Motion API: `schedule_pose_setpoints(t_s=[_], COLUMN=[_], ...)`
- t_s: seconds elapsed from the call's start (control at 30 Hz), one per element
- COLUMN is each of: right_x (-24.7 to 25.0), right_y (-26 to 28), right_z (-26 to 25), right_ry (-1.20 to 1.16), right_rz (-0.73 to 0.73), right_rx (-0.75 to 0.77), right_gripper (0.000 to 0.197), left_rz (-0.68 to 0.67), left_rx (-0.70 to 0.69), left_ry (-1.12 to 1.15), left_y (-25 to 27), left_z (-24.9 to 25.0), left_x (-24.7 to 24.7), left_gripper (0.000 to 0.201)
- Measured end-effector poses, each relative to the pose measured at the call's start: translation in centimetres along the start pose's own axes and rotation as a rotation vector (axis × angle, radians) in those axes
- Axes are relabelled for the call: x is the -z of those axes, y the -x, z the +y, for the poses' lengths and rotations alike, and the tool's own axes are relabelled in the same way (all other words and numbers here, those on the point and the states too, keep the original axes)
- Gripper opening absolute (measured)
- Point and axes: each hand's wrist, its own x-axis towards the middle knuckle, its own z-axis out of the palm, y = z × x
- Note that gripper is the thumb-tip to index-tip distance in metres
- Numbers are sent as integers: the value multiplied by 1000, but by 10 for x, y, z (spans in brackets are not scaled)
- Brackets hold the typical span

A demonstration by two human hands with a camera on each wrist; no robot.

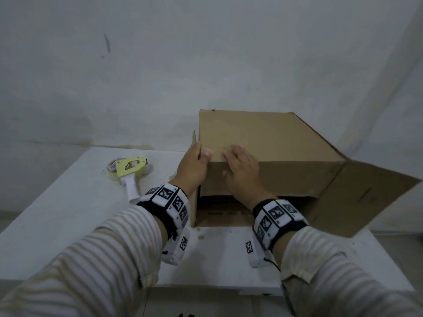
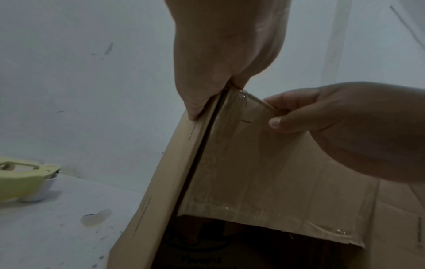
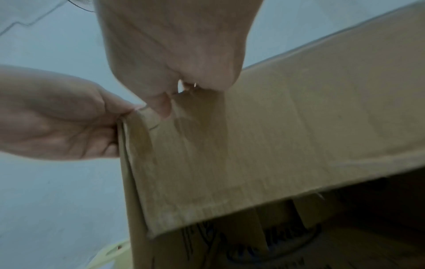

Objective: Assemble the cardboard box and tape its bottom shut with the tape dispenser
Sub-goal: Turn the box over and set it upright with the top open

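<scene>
Here the cardboard box (image 1: 263,143) lies on its side on the white table (image 1: 57,209), open end toward the person. One flap (image 1: 265,177) hangs down over the opening; another flap (image 1: 370,197) stands out to the right. The left hand (image 1: 193,167) grips the box's near left corner, thumb on top, fingers around the side edge. The right hand (image 1: 242,170) holds the top front edge just beside it, fingers on top and thumb on the hanging flap. The tape dispenser (image 1: 130,171) lies on the table, left of the box and apart from both hands.
</scene>
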Motion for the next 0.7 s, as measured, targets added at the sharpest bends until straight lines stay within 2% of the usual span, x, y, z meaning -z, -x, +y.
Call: schedule_pose_setpoints(t_s=[0.07,0.13,0.23,0.3,0.37,0.43,0.5,0.57,0.7], right_x=[-6,-10,-15,-16,-17,-25,-35,-39,-39], right_y=[16,30,32,29,27,27,28,29,28], right_z=[7,9,8,6,6,14,20,24,32], right_ry=[-74,-176,-254,-375,-594,-835,-1021,-1134,-1302], right_rz=[206,221,321,380,345,251,170,145,164], right_rx=[-110,-243,-301,-400,-625,-912,-1112,-1140,-1115], right_gripper=[47,46,42,38,36,37,34,31,41], left_rz=[19,6,-41,-53,-58,-74,-90,-101,-109], left_rx=[15,23,-35,-42,-51,-80,-98,-97,-101], left_ry=[57,81,71,67,42,13,5,10,-20], left_y=[-3,-5,-7,-8,-9,-7,-6,-5,-3], left_z=[-3,-4,-10,-15,-19,-20,-21,-21,-19], left_x=[-5,-7,-7,-5,-1,3,7,9,10], left_gripper=[42,46,52,49,45,44,45,45,45])
